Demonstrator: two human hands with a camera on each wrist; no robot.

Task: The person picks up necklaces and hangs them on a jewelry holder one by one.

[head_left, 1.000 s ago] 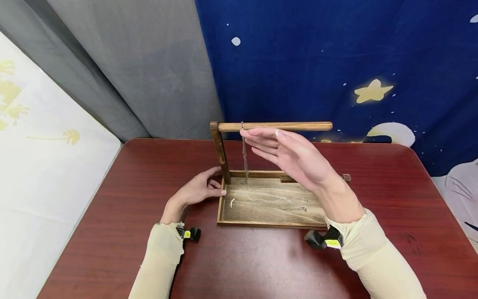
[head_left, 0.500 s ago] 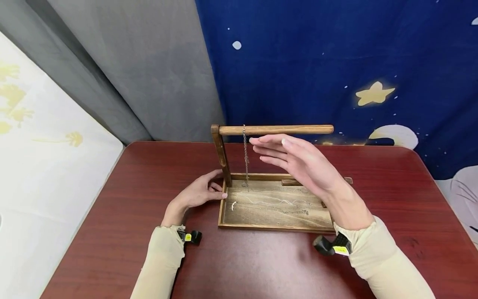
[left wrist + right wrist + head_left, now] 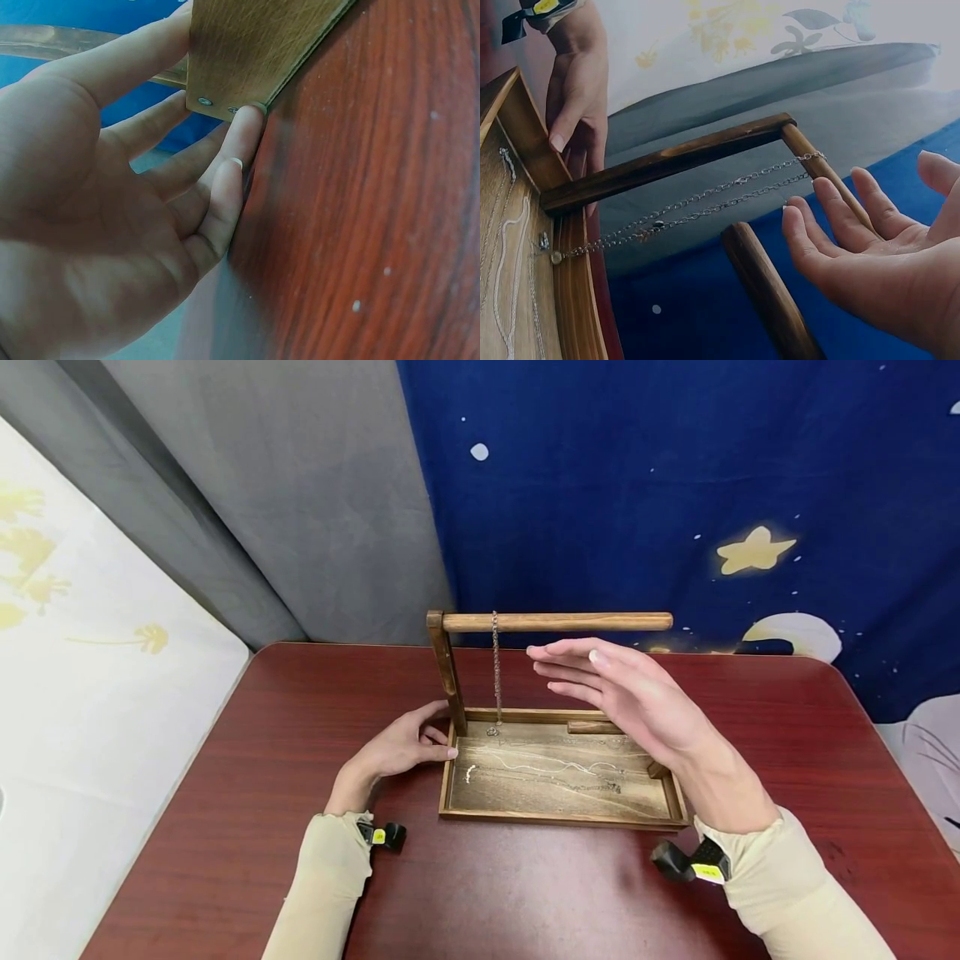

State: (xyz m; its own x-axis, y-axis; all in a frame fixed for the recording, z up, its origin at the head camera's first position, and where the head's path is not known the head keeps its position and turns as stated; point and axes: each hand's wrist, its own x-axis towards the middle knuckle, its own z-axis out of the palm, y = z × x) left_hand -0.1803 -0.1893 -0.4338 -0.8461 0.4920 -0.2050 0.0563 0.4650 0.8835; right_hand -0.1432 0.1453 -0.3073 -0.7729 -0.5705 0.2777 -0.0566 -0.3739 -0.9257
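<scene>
A wooden jewelry stand has a shallow tray (image 3: pixel 555 817), an upright post (image 3: pixel 446 677) at its left end and a long bar (image 3: pixel 592 622) on top. One chain necklace (image 3: pixel 497 668) hangs from the bar in two strands, its lower end reaching the tray. My left hand (image 3: pixel 397 745) holds the tray's left end, thumb at the rim and fingers around the back corner. Right of the hanging chain my right hand (image 3: pixel 637 702) is raised over the tray, fingers extended, holding nothing. In the right wrist view its fingers overlap the bar (image 3: pixel 802 139).
Several thin chains (image 3: pixel 555 768) lie along the tray floor, with a short white piece (image 3: pixel 470 774) at the left. A shorter wooden bar (image 3: pixel 592 727) shows at the tray's back, partly behind my right hand. The reddish-brown table (image 3: pixel 525 885) backs onto blue and grey curtains (image 3: pixel 300 485).
My right hand has drawn away from the hanging chain to the right and slightly down, uncovering more of the bar and tray. The left hand has stayed at the tray's end.
</scene>
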